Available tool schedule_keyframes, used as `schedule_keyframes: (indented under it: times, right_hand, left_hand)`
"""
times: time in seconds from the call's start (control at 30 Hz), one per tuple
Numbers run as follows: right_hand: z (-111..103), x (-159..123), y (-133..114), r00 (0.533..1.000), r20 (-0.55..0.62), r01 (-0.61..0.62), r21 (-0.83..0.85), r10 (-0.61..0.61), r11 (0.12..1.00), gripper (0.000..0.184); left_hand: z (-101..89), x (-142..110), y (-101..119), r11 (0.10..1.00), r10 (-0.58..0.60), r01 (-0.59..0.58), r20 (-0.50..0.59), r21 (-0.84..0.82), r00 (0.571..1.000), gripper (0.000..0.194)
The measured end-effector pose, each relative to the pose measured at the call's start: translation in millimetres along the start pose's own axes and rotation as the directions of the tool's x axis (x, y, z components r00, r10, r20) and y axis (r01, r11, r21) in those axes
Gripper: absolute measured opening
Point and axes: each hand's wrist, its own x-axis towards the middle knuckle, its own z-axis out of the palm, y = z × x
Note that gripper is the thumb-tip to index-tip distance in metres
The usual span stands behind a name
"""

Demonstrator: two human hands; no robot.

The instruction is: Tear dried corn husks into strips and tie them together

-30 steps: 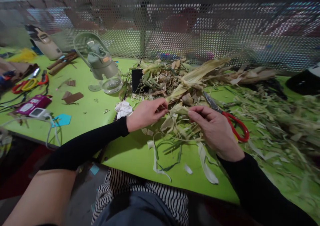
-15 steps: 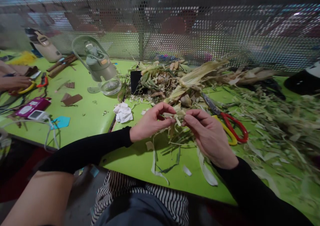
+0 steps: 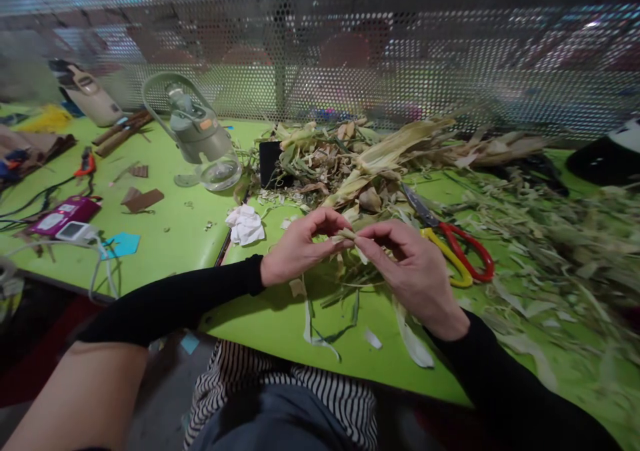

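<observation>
My left hand (image 3: 303,246) and my right hand (image 3: 411,269) meet over the green table, their fingertips almost touching. Between them they pinch a small, pale piece of corn husk (image 3: 346,235); the fingers partly cover it. Beneath the hands lie loose green and pale husk strips, one long white strip (image 3: 414,336) reaching toward the table's front edge. Scissors (image 3: 463,251) with red and yellow handles rest just right of my right hand, blades pointing away. Behind the hands, a heap of dry corn husks (image 3: 385,158) spreads across the table.
A clear water bottle (image 3: 197,134) with a handle stands beyond a crumpled white tissue (image 3: 245,224). Left are a purple power strip (image 3: 65,215) with cables and a beige bottle (image 3: 93,96). Husk shreds (image 3: 565,238) cover the right side. Perforated metal panel (image 3: 350,58) closes the back.
My fingertips have drawn closer together, and the husk piece between them now looks narrower and more folded. Another person's hand at the far left has gone out of view.
</observation>
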Motion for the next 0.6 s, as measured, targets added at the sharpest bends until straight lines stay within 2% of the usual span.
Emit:
schedule_keyframes:
  times: [0.13,0.4,0.5,0.6]
  right_hand:
    - [0.4,-0.3,0.6,1.000,0.013,-0.016,-0.005,0.016,1.000,0.014]
    - [-0.6,1.1,3.9,0.991,0.073,-0.111,-0.004,0.111,0.994,0.018]
    - [-1.4,1.5,6.3,0.987,0.098,-0.131,0.030,0.127,0.991,0.020]
    - [-3.2,1.7,6.1,0.989,0.108,-0.109,0.052,0.103,0.993,0.019]
  left_hand:
    - [-1.2,1.1,-2.6,1.000,0.007,-0.007,0.033,0.000,0.999,0.043]
    - [-4.8,0.4,-4.8,0.990,0.047,-0.053,0.045,0.127,0.998,0.040]
    - [-4.4,1.1,-2.1,0.997,0.012,-0.016,0.047,0.077,0.999,0.040]
    - [-4.2,2.3,2.1,0.993,-0.100,0.104,0.069,-0.048,0.993,0.042]
